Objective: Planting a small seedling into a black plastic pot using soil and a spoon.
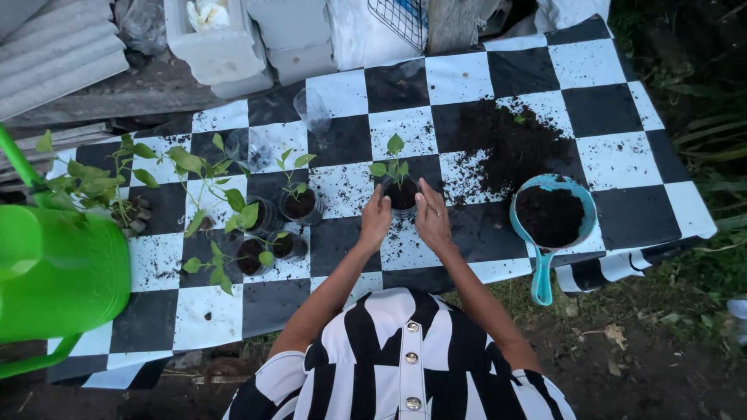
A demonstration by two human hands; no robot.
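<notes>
Striped black-and-white shirt point(401, 358), nearest the lens; your forearms run forward from it.

Item in hand: small clear cup point(402, 194) of dark soil with a green seedling point(393, 163), standing mid-bench on the checkered cloth point(459, 78).

Left hand point(376, 218): fingers together, cupped against the cup's left side. Right hand point(432, 218): likewise, on the right side (both seem to be firming soil around the stem).

Step, as judged: settling a freshly potted seedling. Your next move calls for a gentle release without tipping the stem.

Outward: loose soil pile point(506, 148); teal scoop point(551, 214) holding soil; potted seedlings point(272, 225) to the left; green watering can point(58, 272) at the bench's left edge.
</notes>
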